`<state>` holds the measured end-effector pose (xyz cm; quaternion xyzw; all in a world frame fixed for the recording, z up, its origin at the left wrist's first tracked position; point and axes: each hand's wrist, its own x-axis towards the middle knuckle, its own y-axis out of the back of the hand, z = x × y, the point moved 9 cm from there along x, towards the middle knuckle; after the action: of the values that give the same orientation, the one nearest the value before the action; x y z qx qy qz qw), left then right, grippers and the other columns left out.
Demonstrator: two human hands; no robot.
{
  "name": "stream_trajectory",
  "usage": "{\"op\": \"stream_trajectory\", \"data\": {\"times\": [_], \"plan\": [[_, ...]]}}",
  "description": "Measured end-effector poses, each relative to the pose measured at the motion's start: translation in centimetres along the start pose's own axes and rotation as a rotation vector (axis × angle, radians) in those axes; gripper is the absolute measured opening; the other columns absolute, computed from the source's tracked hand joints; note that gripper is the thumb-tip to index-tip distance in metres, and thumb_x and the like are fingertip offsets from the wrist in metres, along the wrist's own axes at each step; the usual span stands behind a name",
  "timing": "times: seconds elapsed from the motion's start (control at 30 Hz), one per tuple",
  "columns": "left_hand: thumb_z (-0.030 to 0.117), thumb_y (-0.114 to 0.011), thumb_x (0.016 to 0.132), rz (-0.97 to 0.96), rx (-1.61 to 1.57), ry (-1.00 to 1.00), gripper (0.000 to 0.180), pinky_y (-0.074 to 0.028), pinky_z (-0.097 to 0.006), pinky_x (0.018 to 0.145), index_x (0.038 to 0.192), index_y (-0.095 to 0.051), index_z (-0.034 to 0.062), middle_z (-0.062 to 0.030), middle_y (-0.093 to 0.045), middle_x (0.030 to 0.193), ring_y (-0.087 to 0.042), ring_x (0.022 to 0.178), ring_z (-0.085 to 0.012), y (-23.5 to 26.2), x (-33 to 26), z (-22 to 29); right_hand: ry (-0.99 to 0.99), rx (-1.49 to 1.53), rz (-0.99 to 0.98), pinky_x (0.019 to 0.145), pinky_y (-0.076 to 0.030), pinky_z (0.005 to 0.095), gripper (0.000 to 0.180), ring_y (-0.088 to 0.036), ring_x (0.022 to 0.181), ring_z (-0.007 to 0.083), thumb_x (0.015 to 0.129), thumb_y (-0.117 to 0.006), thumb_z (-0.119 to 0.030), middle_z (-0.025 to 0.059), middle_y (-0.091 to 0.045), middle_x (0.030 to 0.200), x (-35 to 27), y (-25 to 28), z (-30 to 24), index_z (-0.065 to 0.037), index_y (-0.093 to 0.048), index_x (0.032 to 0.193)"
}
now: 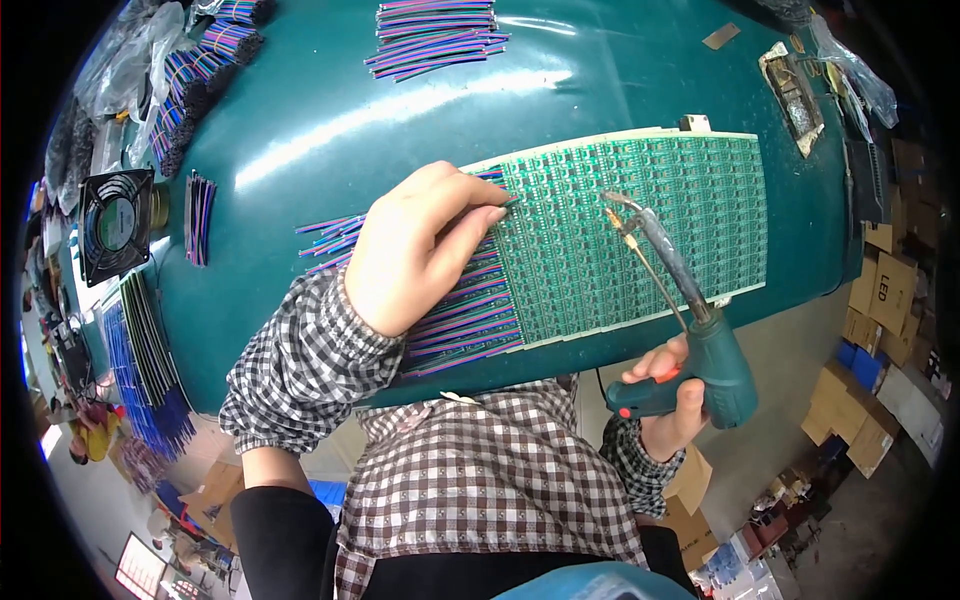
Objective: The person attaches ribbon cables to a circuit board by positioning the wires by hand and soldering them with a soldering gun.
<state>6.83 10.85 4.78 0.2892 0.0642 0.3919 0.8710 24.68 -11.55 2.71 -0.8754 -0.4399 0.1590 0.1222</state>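
Note:
A wide panel of green circuit boards [640, 240] lies on the table, with multicoloured ribbon wires [460, 318] reaching out from its left edge. My left hand [425, 235] is at that edge, thumb and forefinger pinched on a wire end by the boards; the rest of the wire is hidden under the hand. In my right hand [672, 395] is a green soldering gun [722, 375], gripped by its handle. Its bent metal tip and a thin feed tube meet above the middle of the panel, apart from the wire my left hand pinches.
Bundled wires [435, 38] lie at the table's far side, and a small bundle [199, 218] at the left. A black fan [115, 226] stands at the left edge, near blue and black cables [150, 370]. A worn metal holder [792, 98] sits at the far right; cardboard boxes [885, 300] are beyond.

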Motion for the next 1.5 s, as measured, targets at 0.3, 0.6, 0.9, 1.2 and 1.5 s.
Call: {"op": "stream_trajectory", "data": {"times": [0.3, 0.6, 0.9, 1.2, 1.5], "plan": [[-0.002, -0.065, 0.069, -0.060, 0.515, -0.332, 0.035, -0.055, -0.034, 0.069, 0.103, -0.066, -0.0031, -0.0113, -0.063, 0.095, -0.064, 0.082, -0.0254, -2.4, -1.7, 3.5, -0.021, 0.008, -0.021, 0.078, -0.059, 0.0398, 0.056, -0.066, 0.093, 0.0287, 0.089, -0.070, -0.031, 0.0152, -0.063, 0.101, -0.2, -0.4, 0.2, 0.010, -0.051, 0.121], [0.010, -0.062, 0.070, 0.029, 0.596, -0.456, 0.038, -0.054, -0.029, 0.069, 0.105, -0.064, -0.0043, -0.0112, -0.059, 0.096, -0.061, 0.082, -0.0209, -2.6, -2.5, 3.7, -0.030, -0.324, -0.046, 0.082, -0.059, 0.0400, 0.056, -0.070, 0.087, 0.0285, 0.092, -0.064, -0.037, 0.0183, -0.062, 0.104, -0.9, -2.3, -0.2, 0.011, -0.052, 0.119], [0.010, -0.062, 0.070, 0.017, 0.587, -0.450, 0.037, -0.052, -0.028, 0.063, 0.103, -0.064, -0.0054, -0.0101, -0.057, 0.094, -0.060, 0.078, -0.0195, -2.7, -2.3, 3.9, -0.099, -0.399, -0.108, 0.079, -0.059, 0.0384, 0.055, -0.065, 0.094, 0.0276, 0.090, -0.068, -0.038, 0.0157, -0.060, 0.101, -1.4, -2.8, 0.5, 0.010, -0.055, 0.113], [0.011, -0.062, 0.070, 0.054, 0.555, -0.457, 0.033, -0.050, -0.028, 0.059, 0.100, -0.063, -0.0037, -0.0085, -0.055, 0.089, -0.058, 0.074, -0.0189, -2.5, -2.2, 3.8, -0.076, -0.408, -0.144, 0.082, -0.057, 0.0409, 0.051, -0.064, 0.092, 0.0267, 0.090, -0.067, -0.034, 0.0143, -0.060, 0.100, -1.5, -3.0, 0.6, 0.010, -0.054, 0.114], [0.012, -0.062, 0.069, 0.042, 0.545, -0.444, 0.034, -0.050, -0.028, 0.059, 0.100, -0.063, -0.0030, -0.0077, -0.054, 0.089, -0.058, 0.074, -0.0186, -2.5, -2.1, 3.7, -0.109, -0.443, -0.176, 0.085, -0.056, 0.0434, 0.055, -0.061, 0.093, 0.0246, 0.091, -0.067, -0.029, 0.0129, -0.059, 0.098, -1.6, -2.8, 1.2, 0.011, -0.048, 0.125]]}}
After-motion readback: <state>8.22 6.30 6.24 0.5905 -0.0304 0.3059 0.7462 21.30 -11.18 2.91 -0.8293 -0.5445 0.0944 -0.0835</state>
